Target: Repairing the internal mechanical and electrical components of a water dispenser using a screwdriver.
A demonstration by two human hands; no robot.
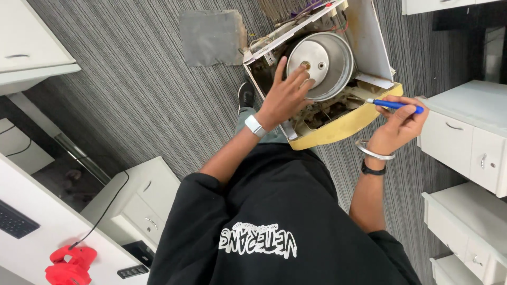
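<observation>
**Screwdriver at the opened appliance**

Sideways, the blue screwdriver [395, 105] lies across the right hand [397, 126], fingers pinched on its handle, tip aimed left into the opened appliance [338, 124]. Spread wide, the left hand [286, 95] presses flat on the steel drum [325, 63]. Striped carpet [132, 84] lies open to the left; white drawers [465, 142] stand just beside the right hand.

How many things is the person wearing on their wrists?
3. A white watch sits on the left wrist. On the right wrist are a silver bangle and, just below it, a black band. Sleeves may hide more.
</observation>
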